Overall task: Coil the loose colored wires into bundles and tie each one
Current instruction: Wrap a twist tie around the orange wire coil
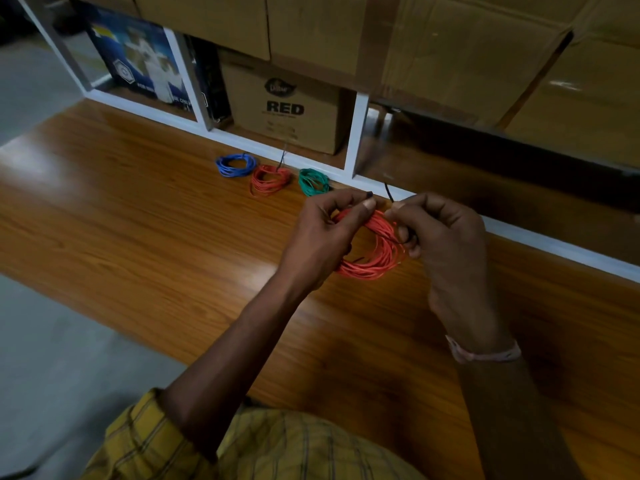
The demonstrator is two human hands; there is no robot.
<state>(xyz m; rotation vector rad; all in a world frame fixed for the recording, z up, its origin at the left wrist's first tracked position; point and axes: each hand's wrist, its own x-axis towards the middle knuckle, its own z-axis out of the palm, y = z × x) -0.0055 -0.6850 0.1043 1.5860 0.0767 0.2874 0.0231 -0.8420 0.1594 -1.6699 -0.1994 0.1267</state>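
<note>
Fingers point(369, 203) of the left hand point(322, 237) curl round the top of an orange wire coil point(375, 251), thumb pressed against the strands, and hold the coil just above the wooden bench point(138, 220). Fingers of the right hand point(446, 233) pinch a thin black tie point(389, 192) whose free end sticks up between the two hands; the lower fingers are curled against the right side of the coil. A pale band point(485, 353) circles the right wrist, and a yellow checked sleeve point(145, 434) covers the left upper arm.

Farther back on the bench, close to the white shelf frame point(360, 133), three finished bundles lie in a row: a blue bundle point(235, 165) on the left, a red bundle point(270, 180) in the middle with a dark tie end standing up from it, and a green bundle point(313, 181) on the right, nearest the hands. Behind them a cardboard box point(284, 109) printed "RED" sits in the shelf, with a blue poster point(145, 64) to its left.
</note>
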